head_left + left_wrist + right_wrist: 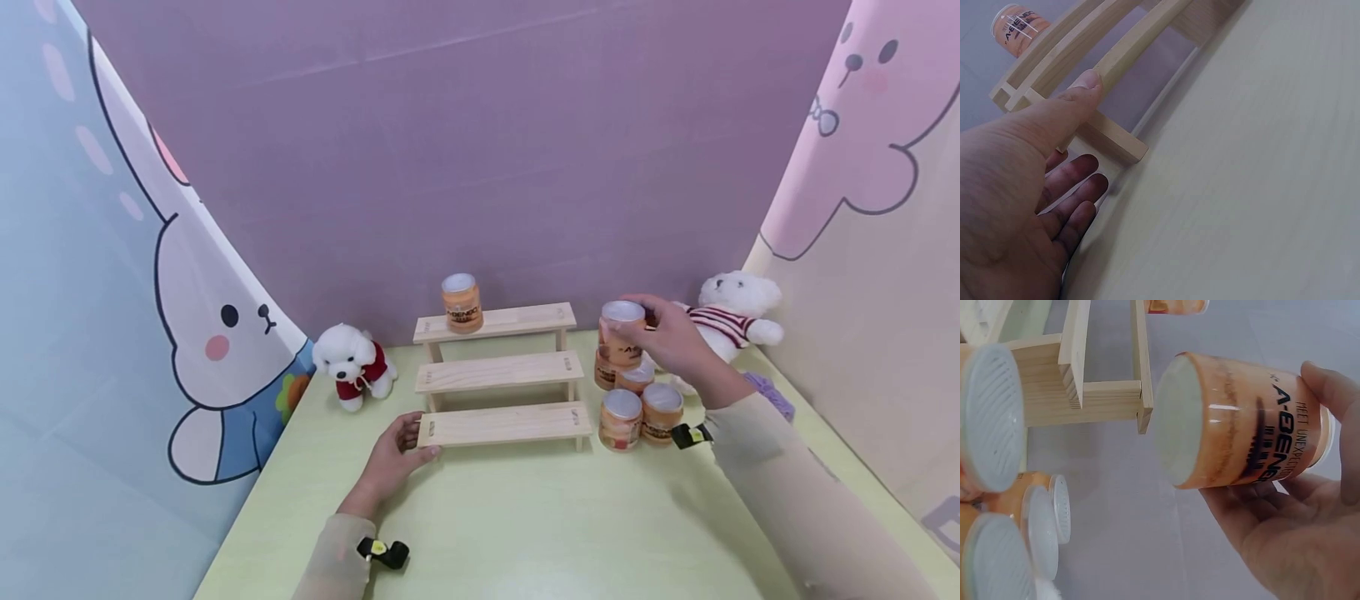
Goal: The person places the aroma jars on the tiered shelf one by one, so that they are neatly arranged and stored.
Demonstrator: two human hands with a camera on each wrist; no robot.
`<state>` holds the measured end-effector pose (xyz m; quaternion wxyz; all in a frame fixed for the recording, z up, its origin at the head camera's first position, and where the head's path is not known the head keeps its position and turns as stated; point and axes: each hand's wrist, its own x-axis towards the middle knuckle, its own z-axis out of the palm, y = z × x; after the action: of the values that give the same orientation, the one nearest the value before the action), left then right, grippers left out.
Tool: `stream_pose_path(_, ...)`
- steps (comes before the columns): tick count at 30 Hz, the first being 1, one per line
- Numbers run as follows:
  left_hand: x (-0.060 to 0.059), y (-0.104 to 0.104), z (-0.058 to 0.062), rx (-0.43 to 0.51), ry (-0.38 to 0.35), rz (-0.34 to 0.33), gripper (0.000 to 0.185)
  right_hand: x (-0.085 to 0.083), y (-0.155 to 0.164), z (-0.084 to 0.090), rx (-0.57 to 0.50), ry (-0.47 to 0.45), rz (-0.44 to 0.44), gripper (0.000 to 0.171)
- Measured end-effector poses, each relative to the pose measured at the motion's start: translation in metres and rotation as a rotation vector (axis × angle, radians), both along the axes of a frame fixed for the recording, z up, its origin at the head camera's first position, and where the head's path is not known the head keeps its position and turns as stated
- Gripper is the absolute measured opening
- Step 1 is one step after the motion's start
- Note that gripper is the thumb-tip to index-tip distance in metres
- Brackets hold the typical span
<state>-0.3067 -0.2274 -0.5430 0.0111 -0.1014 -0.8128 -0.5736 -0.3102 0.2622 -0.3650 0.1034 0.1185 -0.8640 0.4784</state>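
My right hand (671, 342) grips an orange can (617, 347) with a pale lid and dark lettering, holding it upright. In the right wrist view that can (1241, 422) shows its whitish base, with thumb and fingers round its lidded end. More orange cans (621, 423) stand just below and in front of it. At the lowest step's left end, my left hand (390, 458) holds the three-step wooden rack (502, 425). Its thumb presses the step's front edge in the left wrist view, the other fingers curling behind the leg (1113, 139). One orange can (462, 307) stands on the top step, left of its middle.
A white toy dog (356, 362) in a red top sits left of the rack. Behind the cans on the right is a white teddy bear (731, 317) in a striped jumper, with a purple item (771, 396) beside it. A purple backdrop (465, 150) rises behind the table (525, 525).
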Motion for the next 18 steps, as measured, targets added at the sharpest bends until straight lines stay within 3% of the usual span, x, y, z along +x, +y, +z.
stream_pose_path(9, -0.003, -0.003, -0.002, -0.034, 0.002, -0.006, 0.072, -0.021, -0.011, 0.009, -0.062, -0.023, -0.065, 0.072)
stream_pose_path(18, -0.005, -0.002, -0.003, -0.026, -0.009, -0.001, 0.071, -0.05, -0.037, 0.018, -0.087, -0.017, -0.058, 0.074)
